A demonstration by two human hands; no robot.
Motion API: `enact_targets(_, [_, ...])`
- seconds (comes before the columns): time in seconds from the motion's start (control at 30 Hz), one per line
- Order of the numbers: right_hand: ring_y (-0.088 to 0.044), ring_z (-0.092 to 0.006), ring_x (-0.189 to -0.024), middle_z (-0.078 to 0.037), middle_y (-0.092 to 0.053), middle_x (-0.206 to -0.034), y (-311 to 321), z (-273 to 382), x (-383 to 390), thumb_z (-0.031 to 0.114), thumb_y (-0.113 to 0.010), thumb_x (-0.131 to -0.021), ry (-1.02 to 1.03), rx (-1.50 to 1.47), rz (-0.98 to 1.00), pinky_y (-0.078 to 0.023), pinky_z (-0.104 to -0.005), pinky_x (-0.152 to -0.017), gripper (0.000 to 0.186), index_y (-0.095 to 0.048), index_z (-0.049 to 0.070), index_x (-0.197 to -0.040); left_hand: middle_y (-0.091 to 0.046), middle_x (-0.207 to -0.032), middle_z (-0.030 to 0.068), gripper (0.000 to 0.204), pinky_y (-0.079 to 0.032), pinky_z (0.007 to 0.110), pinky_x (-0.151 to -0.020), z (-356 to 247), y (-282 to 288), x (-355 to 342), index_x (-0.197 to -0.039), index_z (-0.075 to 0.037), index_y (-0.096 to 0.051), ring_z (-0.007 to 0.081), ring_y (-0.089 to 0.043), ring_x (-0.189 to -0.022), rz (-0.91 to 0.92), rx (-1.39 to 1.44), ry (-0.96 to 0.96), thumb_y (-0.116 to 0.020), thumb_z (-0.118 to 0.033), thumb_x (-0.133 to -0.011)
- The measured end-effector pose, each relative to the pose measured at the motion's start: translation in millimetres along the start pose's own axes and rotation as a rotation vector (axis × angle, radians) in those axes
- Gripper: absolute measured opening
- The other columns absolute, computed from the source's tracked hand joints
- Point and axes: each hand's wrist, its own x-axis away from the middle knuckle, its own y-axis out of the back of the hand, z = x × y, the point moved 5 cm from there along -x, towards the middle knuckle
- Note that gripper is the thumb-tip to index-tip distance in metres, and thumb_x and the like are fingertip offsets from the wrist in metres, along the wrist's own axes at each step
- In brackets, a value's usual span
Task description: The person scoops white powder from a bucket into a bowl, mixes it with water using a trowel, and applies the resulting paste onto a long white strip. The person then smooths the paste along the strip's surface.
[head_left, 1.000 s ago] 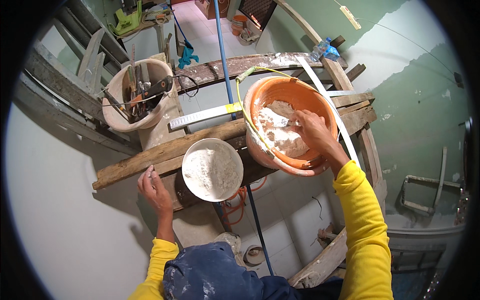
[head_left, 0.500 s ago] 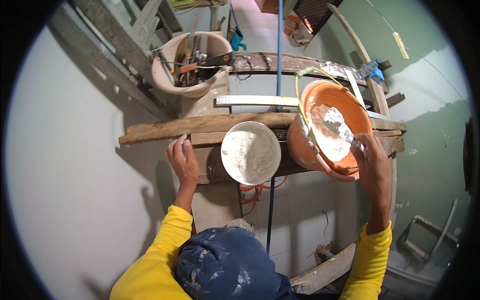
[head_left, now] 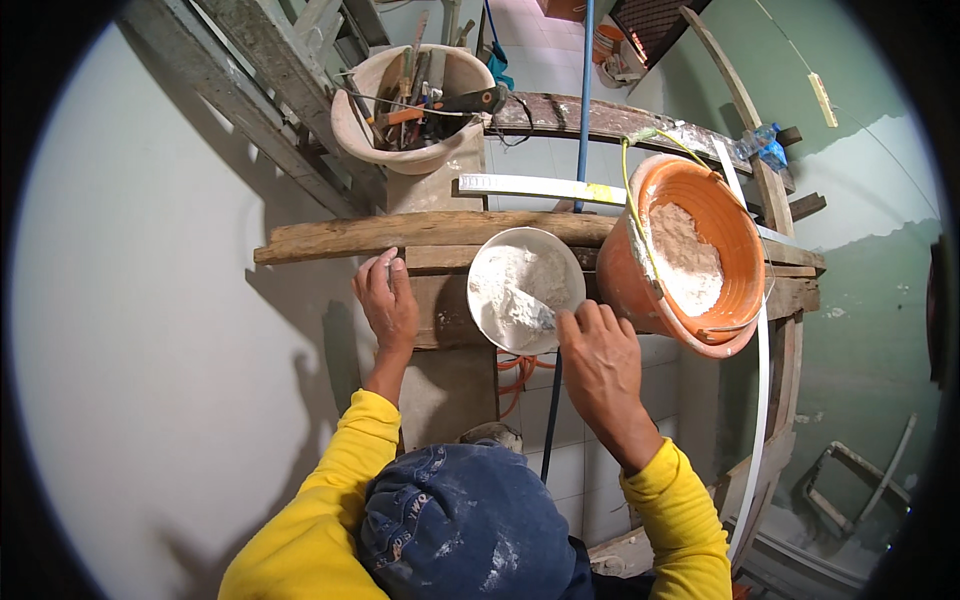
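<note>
My right hand point(head_left: 603, 370) is closed around the handle of a small trowel point(head_left: 536, 311), whose powder-coated blade reaches into a white bucket point(head_left: 577, 290). White powder point(head_left: 508, 275) fills the bucket's inside, heaped around the blade. On the left, my left hand point(head_left: 388, 305) rests at the end of a short wooden plank point(head_left: 435, 258), fingers loosely bent and holding nothing. An orange bucket point(head_left: 742, 250) stands tilted just right of the white one, with more pale powder point(head_left: 688, 262) in its bottom. Most of the trowel's handle is hidden by my fingers.
A pale tub point(head_left: 350, 130) of hand tools stands at the back left, beside leaning metal beams point(head_left: 235, 100). A white metal bar point(head_left: 540, 188) lies behind the planks. Upright blue pole point(head_left: 585, 110) behind; orange cable point(head_left: 520, 375) below. A plastic bottle point(head_left: 765, 145) sits far right.
My right hand has carried the trowel left, out of the orange bucket and into the white one, where the powder is now whiter and heaped. My left hand stays at the plank.
</note>
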Motion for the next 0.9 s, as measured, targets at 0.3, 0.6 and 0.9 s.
enact_targets(0.3, [-0.063, -0.0241, -0.094, -0.007, -0.062, -0.098, 3.8, 6.4, -8.1, 0.013, -0.067, -0.088, 0.08, 0.064, -0.058, -0.047, -0.0389, -0.077, 0.01, -0.071, 0.008, -0.096, -0.066, -0.123, 0.0136, 0.028, -0.045, 0.047, -0.107, 5.8, 1.1, 1.1, -0.125, -0.005, -0.073, 0.0344, -0.057, -0.119, -0.005, -0.001, 0.006, -0.06, -0.025, -0.11])
enact_targets(0.6, [-0.066, -0.0267, -0.097, -0.009, -0.064, -0.098, -3.7, 14.9, -18.3, 0.011, -0.067, -0.089, 0.105, -0.072, 0.112, -0.05, -0.0411, -0.081, 0.01, -0.071, 0.009, -0.098, -0.066, -0.123, 0.0135, 0.029, -0.045, 0.047, -0.106, 0.6, -0.3, 0.0, -0.125, -0.005, -0.073, 0.0341, -0.058, -0.119, 0.0, -0.016, -0.005, -0.06, -0.026, -0.11])
enact_targets(0.9, [-0.066, -0.0274, -0.089, -0.007, -0.061, -0.091, 77.2, -35.2, 23.6, 0.016, -0.074, -0.091, -0.065, -0.044, 0.009, -0.052, -0.0426, -0.076, 0.011, -0.073, 0.009, -0.099, -0.066, -0.122, 0.0135, 0.028, -0.046, 0.048, -0.106, 3.9, -1.9, 1.8, -0.124, -0.005, -0.073, 0.0349, -0.058, -0.118, 0.001, -0.012, -0.001, -0.061, -0.026, -0.11])
